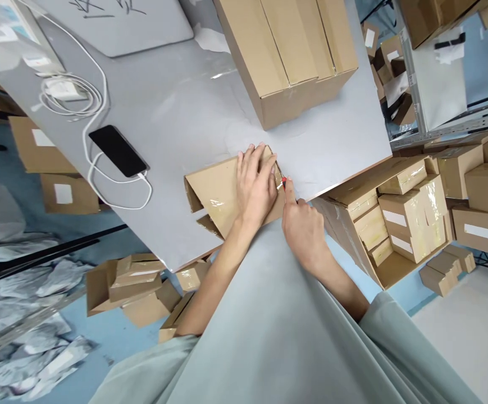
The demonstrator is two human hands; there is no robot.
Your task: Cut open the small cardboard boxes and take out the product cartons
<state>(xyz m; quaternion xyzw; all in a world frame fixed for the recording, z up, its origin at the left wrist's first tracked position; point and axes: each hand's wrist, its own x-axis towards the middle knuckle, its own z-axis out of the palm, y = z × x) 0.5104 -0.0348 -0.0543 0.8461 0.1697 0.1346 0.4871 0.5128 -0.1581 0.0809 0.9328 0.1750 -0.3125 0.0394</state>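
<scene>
A small cardboard box [214, 193] with clear tape on it lies at the near edge of the grey table [176, 112]. My left hand [254, 185] presses flat on top of the box, fingers spread. My right hand [305, 227] is beside the box's right end, closed around a small red-tipped tool [284, 181] whose tip touches the box's edge. I cannot tell exactly what the tool is.
A large open carton [288, 56] stands on the table beyond the box. A black phone [118, 150] on a white cable and a coiled charger [64, 90] lie at left. A bin of taped small boxes [399, 219] sits at right; more boxes lie on the floor.
</scene>
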